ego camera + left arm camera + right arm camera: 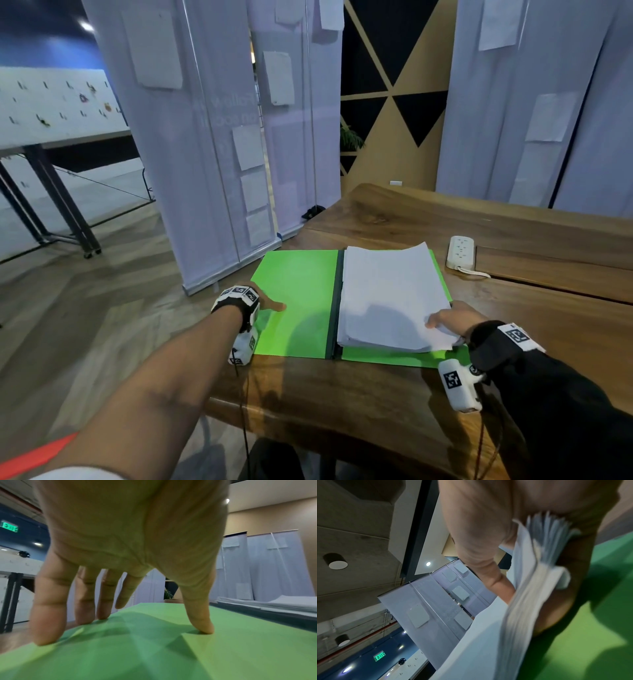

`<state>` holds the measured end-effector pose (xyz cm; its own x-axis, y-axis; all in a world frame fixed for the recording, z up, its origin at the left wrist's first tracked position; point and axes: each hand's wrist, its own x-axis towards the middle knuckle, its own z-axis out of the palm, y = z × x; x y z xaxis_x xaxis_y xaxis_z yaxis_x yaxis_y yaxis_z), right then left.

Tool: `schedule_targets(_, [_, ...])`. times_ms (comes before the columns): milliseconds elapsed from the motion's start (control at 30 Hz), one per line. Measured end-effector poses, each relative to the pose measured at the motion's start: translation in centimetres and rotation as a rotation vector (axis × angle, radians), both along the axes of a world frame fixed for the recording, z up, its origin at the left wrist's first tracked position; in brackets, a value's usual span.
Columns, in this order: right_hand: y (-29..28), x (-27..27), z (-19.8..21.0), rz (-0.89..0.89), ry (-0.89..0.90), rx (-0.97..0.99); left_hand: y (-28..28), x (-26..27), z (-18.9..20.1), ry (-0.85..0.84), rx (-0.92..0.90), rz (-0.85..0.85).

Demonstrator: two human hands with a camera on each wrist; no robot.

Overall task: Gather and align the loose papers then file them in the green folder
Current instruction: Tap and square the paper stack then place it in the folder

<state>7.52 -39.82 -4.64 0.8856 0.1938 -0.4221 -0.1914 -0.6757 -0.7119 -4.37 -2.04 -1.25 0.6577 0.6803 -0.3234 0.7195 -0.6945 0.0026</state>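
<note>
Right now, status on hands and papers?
Left hand flat, pressing the open green folder's left flap. Right hand pinching the near corner of the paper stack on the right flap. Power strip sits clear of the folder.

The folder point(298, 301) lies open on the counter point(342, 394), near its left edge. On the folder's right half sits the stack of papers point(390, 294), just right of the spine point(337, 301). The left hand point(263, 301) rests on the folder's left half at its outer edge — thumb on top. The right hand point(452, 318) is at the stack's near right corner, over the folder. Right of the folder and behind it, apart, lies a power strip point(460, 251) — also on the counter.
</note>
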Motion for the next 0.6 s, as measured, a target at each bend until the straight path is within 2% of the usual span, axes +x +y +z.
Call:
schedule_targets(167, [0.1, -0.2, 0.0, -0.01, -0.013, 0.005, 0.8, 0.4, -0.1, 0.034, -0.143, 0.062])
schedule_targets(333, [0.0, -0.6, 0.2, 0.003, -0.014, -0.009, 1.3, -0.4, 0.5, -0.145, -0.402, 0.198])
schedule_targets(400, [-0.1, -0.5, 0.2, 0.016, -0.019, -0.023, 1.6, -0.8, 1.1, -0.182, -0.437, 0.212])
schedule_targets(500, [0.0, -0.5, 0.3, 0.019, -0.016, -0.032, 2.1, -0.9, 2.8, -0.272, -0.319, 0.239])
schedule_targets(600, [0.1, -1.1, 0.8, 0.014, -0.02, -0.029, 2.6, -0.5, 5.6, -0.241, -0.185, 0.124])
